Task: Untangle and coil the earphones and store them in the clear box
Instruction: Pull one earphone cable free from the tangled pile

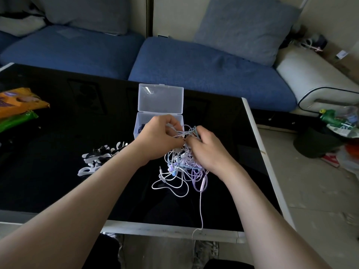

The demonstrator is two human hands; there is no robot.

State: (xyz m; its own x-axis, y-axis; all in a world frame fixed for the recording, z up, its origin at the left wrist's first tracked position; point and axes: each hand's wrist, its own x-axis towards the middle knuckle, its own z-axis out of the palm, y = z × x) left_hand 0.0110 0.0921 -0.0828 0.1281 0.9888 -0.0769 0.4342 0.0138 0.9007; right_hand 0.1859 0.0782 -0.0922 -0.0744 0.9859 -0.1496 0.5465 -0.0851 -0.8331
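Note:
A tangled bundle of earphones in white, pale blue and lilac lies on the black glass table, one lilac cord trailing over the near edge. My left hand pinches strands at the top of the tangle. My right hand grips cords beside it, fingers curled into the bundle. Just behind my hands stands the clear box with its lid hinged open and upright; something dark sits inside, partly hidden by my left hand.
White and black cord winders lie left of my left forearm. Orange and green snack packets sit at the table's left edge. A blue sofa runs behind the table. Clutter and bags cover the floor at the right.

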